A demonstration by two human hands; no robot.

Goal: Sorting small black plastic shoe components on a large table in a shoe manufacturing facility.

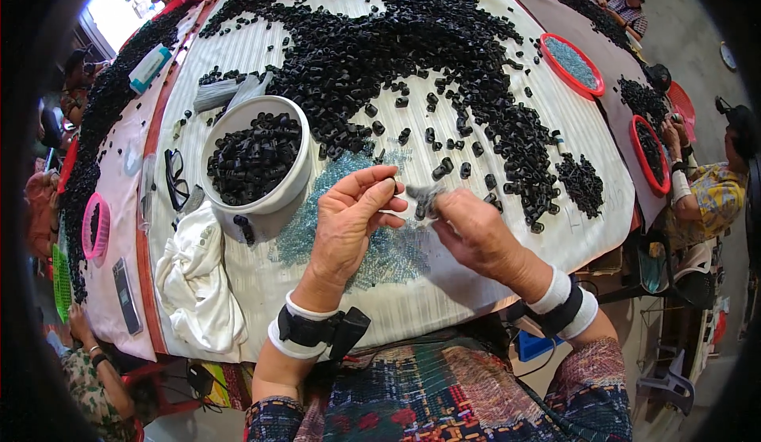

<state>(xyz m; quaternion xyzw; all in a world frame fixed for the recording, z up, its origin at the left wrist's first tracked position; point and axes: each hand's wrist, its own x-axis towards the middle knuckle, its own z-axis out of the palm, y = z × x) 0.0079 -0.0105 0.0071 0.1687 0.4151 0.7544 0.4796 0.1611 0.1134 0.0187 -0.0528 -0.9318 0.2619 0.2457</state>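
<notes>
Over the near middle of the table my left hand [354,214] pinches a small black plastic cap between thumb and fingers. Close on its right, my right hand [482,226] is closed, fingers curled. A blurred grey thing [426,201] sticks out at its fingertips, too smeared to name. Beneath both hands spreads a heap of small see-through pale blue pieces [317,220]. A white bowl [299,174] full of black caps [255,156] stands to the left of my left hand. One loose black part [244,228] lies just below the bowl.
A big pile of black caps [396,42] covers the far table. Left lie glasses [176,176], a white cloth [198,283] and a phone [127,295]. Red trays [598,91] sit on the right-hand table. People work around, one in a yellow patterned top [717,204].
</notes>
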